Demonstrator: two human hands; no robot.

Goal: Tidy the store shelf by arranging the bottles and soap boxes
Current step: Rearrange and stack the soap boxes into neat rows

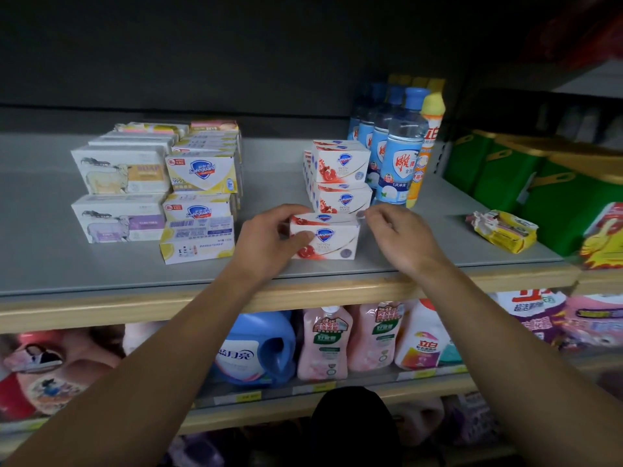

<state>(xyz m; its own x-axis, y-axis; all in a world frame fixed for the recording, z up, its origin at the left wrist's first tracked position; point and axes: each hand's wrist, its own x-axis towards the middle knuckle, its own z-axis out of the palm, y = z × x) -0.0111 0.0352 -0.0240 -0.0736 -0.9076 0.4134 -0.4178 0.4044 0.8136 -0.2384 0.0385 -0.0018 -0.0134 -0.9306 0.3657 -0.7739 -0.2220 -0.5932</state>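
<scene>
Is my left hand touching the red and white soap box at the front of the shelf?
Touching. The head view shows the left hand gripping the red and white soap box, thumb pressed on its front face and fingers curled over its top left corner.

shelf (pixel 67 264): matt grey top, pale wood front edge | soap boxes (pixel 332 163): glossy card | bottles (pixel 401 156): shiny clear plastic | yellow packet (pixel 502 230): crinkled wrapper

2 bare forearms (pixel 161 358) reach in, sleeveless to the frame edge; no rings, watch or gloves.
</scene>
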